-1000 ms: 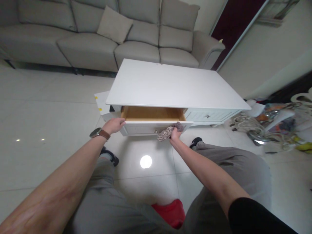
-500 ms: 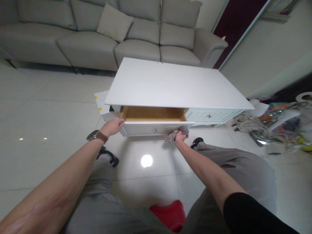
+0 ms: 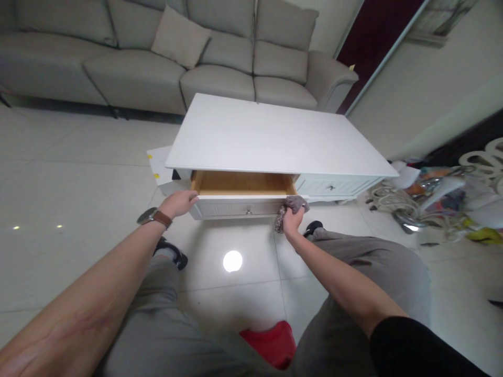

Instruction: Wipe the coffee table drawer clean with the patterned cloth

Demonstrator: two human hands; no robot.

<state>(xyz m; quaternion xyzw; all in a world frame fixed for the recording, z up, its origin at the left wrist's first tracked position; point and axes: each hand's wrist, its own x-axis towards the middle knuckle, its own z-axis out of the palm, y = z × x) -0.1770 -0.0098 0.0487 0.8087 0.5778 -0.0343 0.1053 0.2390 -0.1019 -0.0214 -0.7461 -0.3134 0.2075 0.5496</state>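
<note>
A white coffee table [image 3: 271,136] stands in front of me with its left drawer [image 3: 223,209] pulled partway out. The drawer's bare wooden inside [image 3: 243,183] shows. My left hand [image 3: 181,203] grips the drawer's left front corner, fingers closed over the edge. Bunched in my right hand [image 3: 293,220] is a grey-brown patterned cloth [image 3: 295,203], pressed against the right end of the drawer front. A small knob [image 3: 249,211] sits mid-front between my hands. The table's right drawer [image 3: 334,187] is closed.
A grey sofa [image 3: 220,86] with a cushion [image 3: 181,36] runs behind the table. Cluttered items and a metal-legged piece [image 3: 408,220] lie at the right. A white box-like piece [image 3: 159,162] is left of the table. Something red [image 3: 273,345] is between my legs.
My right hand has moved the cloth slightly right and up, to the drawer front's right end. My left hand keeps its hold on the left corner. The view has shifted slightly.
</note>
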